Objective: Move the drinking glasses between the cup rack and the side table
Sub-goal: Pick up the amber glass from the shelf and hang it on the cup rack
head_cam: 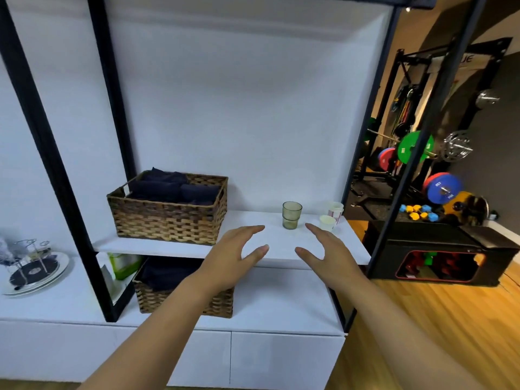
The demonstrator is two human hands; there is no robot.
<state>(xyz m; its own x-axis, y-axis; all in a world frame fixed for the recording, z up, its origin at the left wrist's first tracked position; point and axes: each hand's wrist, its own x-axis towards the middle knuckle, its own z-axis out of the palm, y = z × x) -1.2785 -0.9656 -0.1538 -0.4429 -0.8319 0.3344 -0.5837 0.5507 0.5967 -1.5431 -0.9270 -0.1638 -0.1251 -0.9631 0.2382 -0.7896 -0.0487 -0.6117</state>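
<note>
Both my hands are out in front of me, empty and spread: my left hand (235,254) with fingers loosely curved, my right hand (327,251) the same, palms turned toward each other. Neither grip holds anything.

The thing I am after looks to be the green-tinted drinking glass (291,215), or perhaps two nested, since a line runs round it partway down. It stands upright on the white shelf (270,240), far of my right fingertips and just to their left. The cup rack (32,258), a wire stand on stacked plates, sits on the lower counter (56,302) far off to the left, well apart from the glass.

My judgement is that the right hand is the one to take it: wrap thumb and fingers round the lower half, close firmly and lift straight up before swinging left. If it is two nested glasses, I should hold low so the bottom one comes along.

Just right of the glass stand two white paper cups (332,216), near enough that a wide reach could knock them. The wicker basket (168,206) of dark cloth fills the left of the shelf, and a black frame post (112,136) rises between shelf and rack; I would carry the glass out toward me and round both.
</note>
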